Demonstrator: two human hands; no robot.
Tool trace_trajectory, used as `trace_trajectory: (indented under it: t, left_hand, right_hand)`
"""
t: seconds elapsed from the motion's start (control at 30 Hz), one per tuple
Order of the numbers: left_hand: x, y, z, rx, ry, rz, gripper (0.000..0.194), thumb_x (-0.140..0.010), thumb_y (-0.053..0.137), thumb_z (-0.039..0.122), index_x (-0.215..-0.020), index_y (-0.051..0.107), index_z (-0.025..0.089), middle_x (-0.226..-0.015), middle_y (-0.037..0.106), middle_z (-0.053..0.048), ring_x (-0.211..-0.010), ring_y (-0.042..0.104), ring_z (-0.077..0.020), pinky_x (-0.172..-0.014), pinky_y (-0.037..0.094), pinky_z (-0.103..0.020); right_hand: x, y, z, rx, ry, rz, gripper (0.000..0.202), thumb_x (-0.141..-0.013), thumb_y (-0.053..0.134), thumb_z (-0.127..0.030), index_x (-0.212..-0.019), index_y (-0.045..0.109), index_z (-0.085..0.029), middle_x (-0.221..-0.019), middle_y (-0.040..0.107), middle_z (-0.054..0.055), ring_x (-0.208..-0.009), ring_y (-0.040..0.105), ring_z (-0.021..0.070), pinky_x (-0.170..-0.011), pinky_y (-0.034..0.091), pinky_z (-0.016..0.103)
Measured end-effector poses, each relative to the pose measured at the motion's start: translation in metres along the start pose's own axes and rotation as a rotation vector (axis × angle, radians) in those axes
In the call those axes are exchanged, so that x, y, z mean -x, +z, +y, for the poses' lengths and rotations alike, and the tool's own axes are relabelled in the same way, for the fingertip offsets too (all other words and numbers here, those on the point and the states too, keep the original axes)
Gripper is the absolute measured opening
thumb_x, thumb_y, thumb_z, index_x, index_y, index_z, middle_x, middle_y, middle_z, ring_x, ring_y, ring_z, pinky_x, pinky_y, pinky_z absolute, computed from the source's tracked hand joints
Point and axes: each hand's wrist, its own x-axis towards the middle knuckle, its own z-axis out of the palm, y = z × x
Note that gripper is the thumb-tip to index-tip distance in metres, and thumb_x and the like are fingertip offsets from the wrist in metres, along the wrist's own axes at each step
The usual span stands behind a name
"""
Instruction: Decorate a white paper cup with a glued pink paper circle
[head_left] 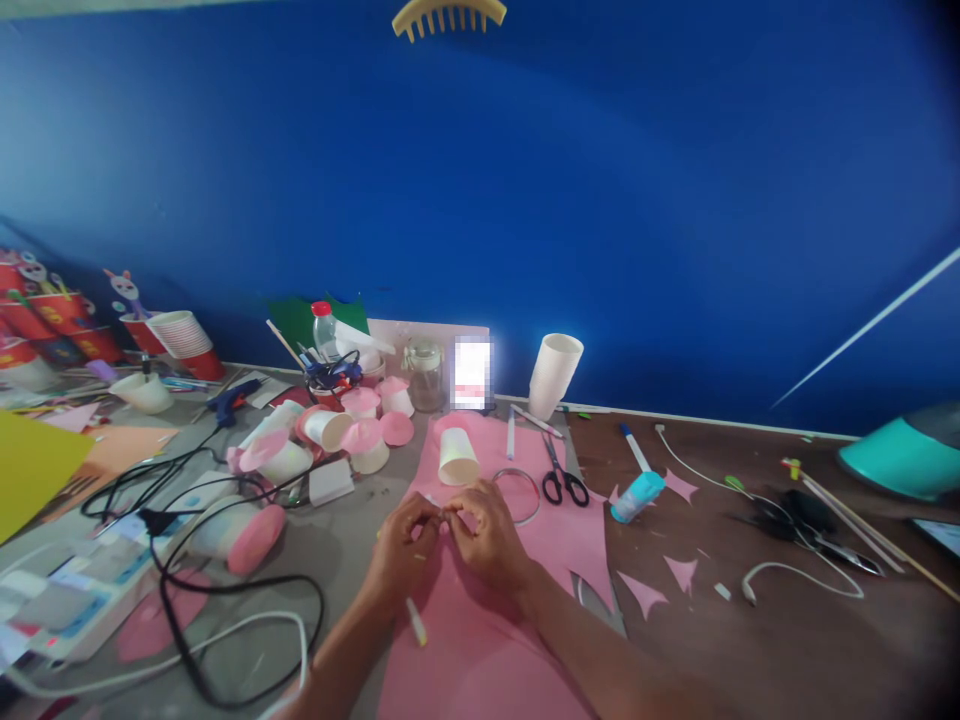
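Note:
Over a large pink sheet my left hand and my right hand meet fingertip to fingertip. Both are closed in a pinch, and what lies between the fingers is too small to make out. Just beyond them a white paper cup lies on its side, a pink piece at its far end. A clear ring and black-handled scissors rest to the right of my right hand. A small white stick with a yellow tip lies below my left hand.
Pink-topped paper cups, black cables and a power strip crowd the left. A stack of white cups stands by the blue wall. On the right lie a glue stick, pink scraps and a white cable.

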Motion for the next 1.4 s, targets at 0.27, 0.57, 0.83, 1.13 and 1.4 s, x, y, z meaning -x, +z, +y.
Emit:
trace_trajectory:
  t: [0.27, 0.57, 0.83, 1.13, 1.4]
  left_hand:
    - [0.001, 0.003, 0.005, -0.123, 0.021, 0.052, 0.013, -0.07, 0.06, 0.018, -0.057, 0.062, 0.02, -0.059, 0.055, 0.002, -0.057, 0.046, -0.0135, -0.058, 0.032, -0.025]
    - [0.003, 0.005, 0.005, -0.163, 0.062, 0.049, 0.015, -0.072, 0.057, 0.016, -0.059, 0.064, 0.02, -0.061, 0.057, 0.0, -0.058, 0.049, -0.0147, -0.058, 0.033, -0.025]
    - [0.005, 0.004, 0.004, -0.137, 0.082, -0.004, 0.015, -0.075, 0.06, 0.017, -0.062, 0.067, 0.02, -0.063, 0.058, 0.0, -0.06, 0.051, -0.0146, -0.059, 0.034, -0.025]
    - [0.003, 0.002, -0.006, -0.1, -0.053, -0.035, 0.013, -0.075, 0.054, 0.022, -0.069, 0.065, 0.018, -0.064, 0.059, 0.001, -0.06, 0.05, -0.0134, -0.057, 0.035, -0.023]
    - [0.003, 0.002, -0.004, -0.225, -0.019, -0.04, 0.019, -0.081, 0.052, 0.028, -0.067, 0.061, 0.018, -0.066, 0.059, 0.0, -0.061, 0.051, -0.0136, -0.058, 0.036, -0.024]
  right_hand:
    - [-0.001, 0.0, -0.004, 0.122, -0.01, -0.006, 0.016, -0.085, 0.058, -0.011, -0.074, 0.058, -0.023, -0.071, 0.066, 0.002, -0.072, 0.058, 0.0218, -0.072, 0.041, 0.037]
    - [0.001, -0.001, -0.009, 0.234, -0.075, -0.051, 0.018, -0.089, 0.05, -0.014, -0.074, 0.055, -0.022, -0.069, 0.062, 0.003, -0.072, 0.055, 0.0216, -0.074, 0.037, 0.037]
    - [0.005, 0.004, -0.004, 0.154, -0.038, -0.073, 0.018, -0.087, 0.045, -0.011, -0.074, 0.053, -0.022, -0.071, 0.061, 0.005, -0.073, 0.054, 0.0224, -0.07, 0.043, 0.037]
    - [-0.002, 0.004, 0.002, -0.097, 0.241, -0.136, 0.017, -0.078, 0.049, -0.01, -0.068, 0.058, -0.019, -0.066, 0.065, 0.002, -0.064, 0.058, 0.0154, -0.06, 0.044, 0.026]
    - [-0.011, -0.006, -0.003, -0.194, 0.386, -0.246, 0.022, -0.082, 0.051, -0.01, -0.065, 0.062, -0.019, -0.067, 0.065, 0.002, -0.067, 0.059, 0.0157, -0.064, 0.045, 0.027]
